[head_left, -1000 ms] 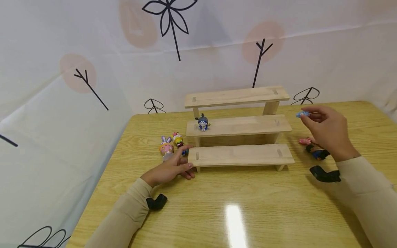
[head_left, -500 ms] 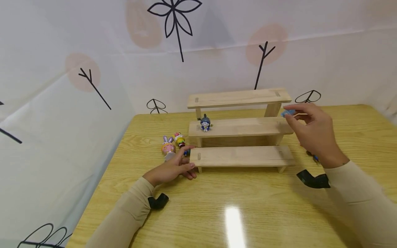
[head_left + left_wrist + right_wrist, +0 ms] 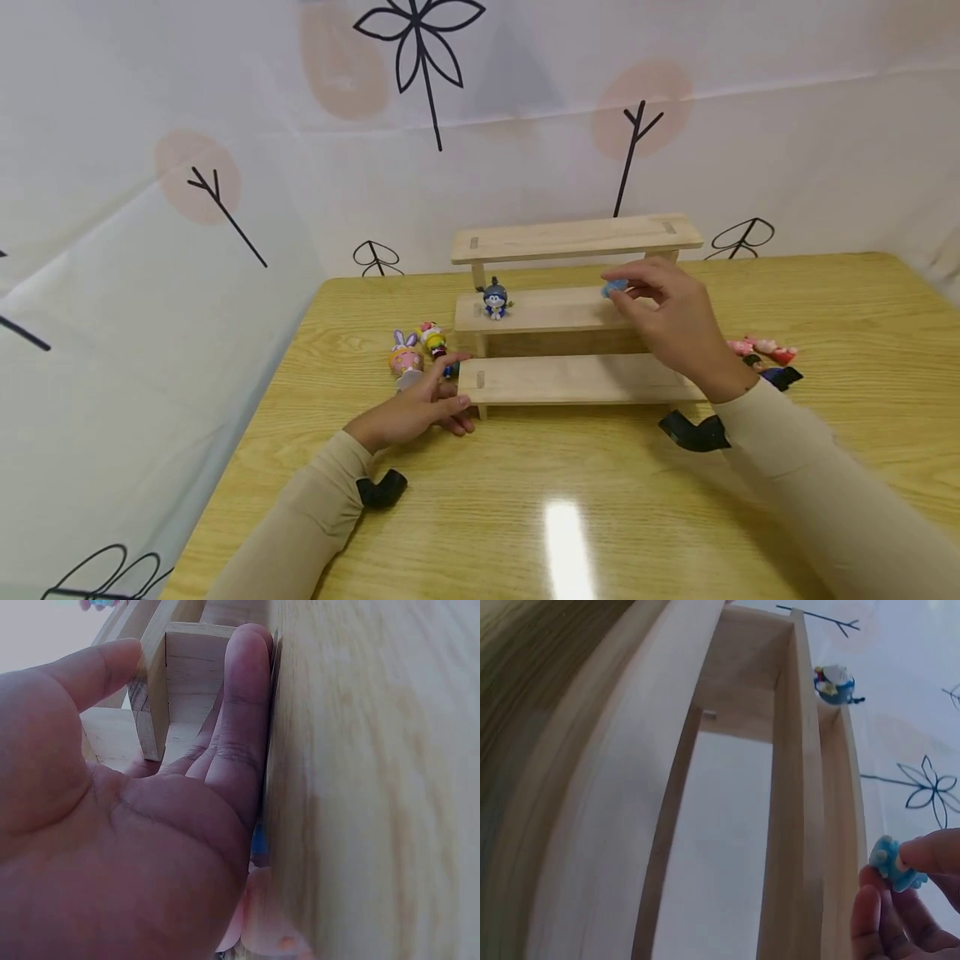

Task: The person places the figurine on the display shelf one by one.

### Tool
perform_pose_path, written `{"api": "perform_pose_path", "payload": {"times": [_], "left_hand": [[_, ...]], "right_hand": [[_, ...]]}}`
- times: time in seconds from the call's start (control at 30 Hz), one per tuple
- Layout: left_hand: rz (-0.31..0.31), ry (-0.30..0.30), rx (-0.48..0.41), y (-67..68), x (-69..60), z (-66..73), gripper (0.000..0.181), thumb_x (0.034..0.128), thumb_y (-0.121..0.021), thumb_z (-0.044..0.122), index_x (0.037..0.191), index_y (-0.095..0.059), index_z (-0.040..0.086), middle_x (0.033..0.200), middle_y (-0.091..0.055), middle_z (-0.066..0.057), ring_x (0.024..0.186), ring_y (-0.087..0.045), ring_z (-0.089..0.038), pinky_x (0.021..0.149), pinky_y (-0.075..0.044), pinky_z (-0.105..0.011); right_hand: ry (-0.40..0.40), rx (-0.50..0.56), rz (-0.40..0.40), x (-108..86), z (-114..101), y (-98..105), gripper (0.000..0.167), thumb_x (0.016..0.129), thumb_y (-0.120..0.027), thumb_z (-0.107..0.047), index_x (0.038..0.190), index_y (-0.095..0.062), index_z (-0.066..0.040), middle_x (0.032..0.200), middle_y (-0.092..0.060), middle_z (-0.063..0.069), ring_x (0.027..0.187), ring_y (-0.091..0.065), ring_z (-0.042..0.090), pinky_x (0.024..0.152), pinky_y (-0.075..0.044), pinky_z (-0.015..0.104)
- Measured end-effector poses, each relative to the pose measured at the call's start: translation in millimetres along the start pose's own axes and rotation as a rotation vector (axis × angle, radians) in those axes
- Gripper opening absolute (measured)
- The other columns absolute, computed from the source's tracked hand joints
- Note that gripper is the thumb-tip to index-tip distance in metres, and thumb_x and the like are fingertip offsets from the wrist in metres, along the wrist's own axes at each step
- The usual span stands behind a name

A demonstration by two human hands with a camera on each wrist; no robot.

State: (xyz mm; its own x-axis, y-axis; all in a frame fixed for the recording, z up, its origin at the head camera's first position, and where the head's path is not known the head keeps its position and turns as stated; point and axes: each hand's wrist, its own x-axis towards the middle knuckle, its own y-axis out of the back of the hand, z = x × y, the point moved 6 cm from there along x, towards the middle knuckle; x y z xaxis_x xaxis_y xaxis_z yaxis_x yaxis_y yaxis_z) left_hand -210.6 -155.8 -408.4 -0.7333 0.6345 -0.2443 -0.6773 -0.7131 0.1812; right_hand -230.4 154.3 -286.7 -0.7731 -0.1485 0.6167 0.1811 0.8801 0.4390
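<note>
The left arm [image 3: 296,521] extends from the near left toward the center. The left hand [image 3: 412,410] is low, thumb and fingers [image 3: 244,705] set apart in a spanning grip. The right arm [image 3: 832,492] extends from the near right toward the far left. The right hand [image 3: 675,325] is raised, farther out than the left, thumb [image 3: 934,851] and fingertips closed in a pinch.

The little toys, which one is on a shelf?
The dark-blue toy at the left end of the middle shelf. Only it rests there: the pale-blue toy is in the right hand; other toys lie on the table.
</note>
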Motion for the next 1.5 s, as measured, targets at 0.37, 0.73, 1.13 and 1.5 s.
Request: {"api": "perform_pose_path", "payload": {"times": [0.37, 0.73, 1.13, 1.5], "left_hand": [[0.001, 0.007, -0.006, 0.6, 0.0, -1.3, 0.071, 0.1054, -0.053, 0.029, 0.159, -0.007, 0.033, 0.116, -0.063, -0.021, 0.100, -0.070, -0.027, 0.090, -0.060, -0.039], [-0.004, -0.006, -0.003, 0.3, 1.1, 0.8, 0.070, 0.1060, -0.052, 0.027, 0.159, -0.006, 0.032, 0.115, -0.063, -0.021, 0.100, -0.070, -0.027, 0.090, -0.059, -0.039], [-0.014, -0.015, -0.019, -0.3, -0.5, 1.5, 0.069, 0.1067, -0.050, 0.027, 0.159, -0.005, 0.030, 0.118, -0.061, -0.024, 0.101, -0.069, -0.027, 0.091, -0.059, -0.039], [-0.014, -0.017, -0.016, 0.7, 0.4, 0.3, 0.069, 0.1063, -0.051, 0.029, 0.159, -0.005, 0.030, 0.119, -0.061, -0.023, 0.101, -0.070, -0.026, 0.091, -0.059, -0.039]], "right_hand": [[-0.067, 0.018, -0.086, 10.2, -5, -41, 0.023, 0.094, -0.070, -0.008, 0.117, -0.069, -0.004, 0.108, -0.072, 0.010, 0.091, -0.066, 0.004, 0.091, -0.057, 0.028], [-0.049, 0.030, -0.133, 15.9, -11, -65, 0.024, 0.091, -0.072, -0.002, 0.114, -0.069, 0.002, 0.109, -0.070, 0.014, 0.093, -0.069, 0.024, 0.083, -0.061, 0.038], [-0.029, 0.030, -0.167, 16.8, -11, -79, 0.025, 0.092, -0.072, -0.004, 0.116, -0.069, 0.001, 0.107, -0.071, 0.012, 0.089, -0.069, 0.021, 0.074, -0.057, 0.021], [-0.017, -0.014, -0.190, 15.0, -9, -83, 0.025, 0.092, -0.072, -0.005, 0.117, -0.069, -0.001, 0.109, -0.069, 0.011, 0.092, -0.069, 0.021, 0.076, -0.060, 0.033]]}}
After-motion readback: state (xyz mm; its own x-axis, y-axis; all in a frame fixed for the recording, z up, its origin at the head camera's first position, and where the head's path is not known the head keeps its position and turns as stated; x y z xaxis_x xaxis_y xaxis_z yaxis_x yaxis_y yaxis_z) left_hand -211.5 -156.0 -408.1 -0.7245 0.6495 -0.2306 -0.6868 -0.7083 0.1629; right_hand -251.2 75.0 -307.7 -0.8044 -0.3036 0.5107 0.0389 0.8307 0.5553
